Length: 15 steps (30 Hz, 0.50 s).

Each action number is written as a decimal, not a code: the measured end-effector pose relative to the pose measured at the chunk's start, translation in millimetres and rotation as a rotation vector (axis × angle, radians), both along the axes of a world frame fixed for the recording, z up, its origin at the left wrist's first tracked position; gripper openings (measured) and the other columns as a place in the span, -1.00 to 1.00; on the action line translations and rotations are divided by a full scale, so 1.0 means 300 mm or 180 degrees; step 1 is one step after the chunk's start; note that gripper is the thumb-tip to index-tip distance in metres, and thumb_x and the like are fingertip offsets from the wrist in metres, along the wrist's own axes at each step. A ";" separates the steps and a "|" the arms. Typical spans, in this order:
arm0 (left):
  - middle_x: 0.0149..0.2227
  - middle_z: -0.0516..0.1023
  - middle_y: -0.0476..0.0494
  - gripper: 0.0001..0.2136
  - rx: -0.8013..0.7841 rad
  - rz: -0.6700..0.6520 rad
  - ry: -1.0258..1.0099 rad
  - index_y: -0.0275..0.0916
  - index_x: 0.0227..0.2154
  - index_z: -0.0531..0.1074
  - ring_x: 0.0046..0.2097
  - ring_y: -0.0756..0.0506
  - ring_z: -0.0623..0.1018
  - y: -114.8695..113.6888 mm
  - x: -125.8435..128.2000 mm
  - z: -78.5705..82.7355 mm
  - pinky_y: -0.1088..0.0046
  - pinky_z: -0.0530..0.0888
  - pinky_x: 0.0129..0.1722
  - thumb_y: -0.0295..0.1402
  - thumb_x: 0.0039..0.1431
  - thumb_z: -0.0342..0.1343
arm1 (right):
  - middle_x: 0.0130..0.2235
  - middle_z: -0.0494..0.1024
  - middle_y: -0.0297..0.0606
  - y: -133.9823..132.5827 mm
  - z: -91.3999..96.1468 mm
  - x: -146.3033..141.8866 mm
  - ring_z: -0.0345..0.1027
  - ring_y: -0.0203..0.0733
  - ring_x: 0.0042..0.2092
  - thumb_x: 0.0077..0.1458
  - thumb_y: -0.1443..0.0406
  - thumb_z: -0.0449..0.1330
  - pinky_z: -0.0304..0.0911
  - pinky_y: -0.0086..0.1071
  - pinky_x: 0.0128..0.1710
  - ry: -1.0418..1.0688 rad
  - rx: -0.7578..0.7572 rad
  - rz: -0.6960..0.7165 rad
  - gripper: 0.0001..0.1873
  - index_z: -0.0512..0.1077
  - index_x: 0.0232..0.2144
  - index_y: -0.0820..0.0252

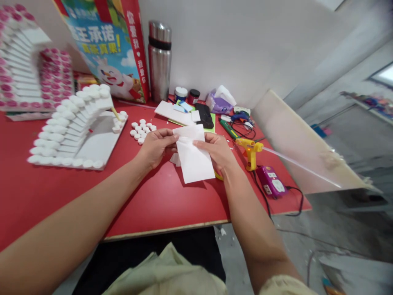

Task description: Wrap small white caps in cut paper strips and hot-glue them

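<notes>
Above the red table, a white sheet of paper [196, 162] with a crease across its upper part is held between my two hands. My left hand [159, 148] is closed on the paper's left edge, thumb on top. From the right, my right hand [216, 150] grips it, its thumb lying on the front face and its fingers behind. Small white pieces [175, 159] lie partly hidden under the sheet. Left of my left hand sits a cluster of round white pieces [142, 130]. Farther left stands a white stair-like model [76, 127] edged with similar round pieces.
A yellow glue gun [250, 151] with a long clear stick stands by a purple power socket box [272, 181], cords trailing. Behind are a steel thermos [159, 61], a tissue pack [219, 102] and a printed carton [107, 49]. A pink-and-white model [21, 73] stands far left.
</notes>
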<state>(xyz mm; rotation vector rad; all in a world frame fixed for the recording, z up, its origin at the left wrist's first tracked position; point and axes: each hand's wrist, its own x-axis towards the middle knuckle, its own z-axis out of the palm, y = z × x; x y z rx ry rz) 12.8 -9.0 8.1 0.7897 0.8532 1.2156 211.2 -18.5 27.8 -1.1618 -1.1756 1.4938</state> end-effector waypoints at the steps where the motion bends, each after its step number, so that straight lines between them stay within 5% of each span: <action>1: -0.52 0.55 -0.02 -0.69 -0.0007 0.0013 0.0004 -0.28 -0.49 0.45 -0.49 -0.01 0.54 0.001 -0.001 0.000 0.45 0.50 -0.46 -0.37 -0.18 0.52 | -0.27 0.73 -0.25 0.001 0.002 0.002 0.54 -0.17 -0.34 -0.25 0.17 0.58 0.44 -0.27 -0.29 -0.0036 -0.0005 -0.0024 -0.59 0.65 -0.28 0.12; 15: -0.50 0.60 -0.11 -0.67 0.0163 -0.0208 0.0181 -0.31 -0.44 0.57 -0.50 -0.04 0.55 0.000 -0.008 -0.019 0.45 0.48 -0.51 -0.20 -0.14 0.54 | -0.38 0.69 -0.26 0.004 0.004 0.011 0.52 -0.16 -0.39 -0.25 0.04 0.59 0.42 -0.30 -0.36 -0.0049 -0.0215 0.0106 -0.58 0.64 -0.37 0.14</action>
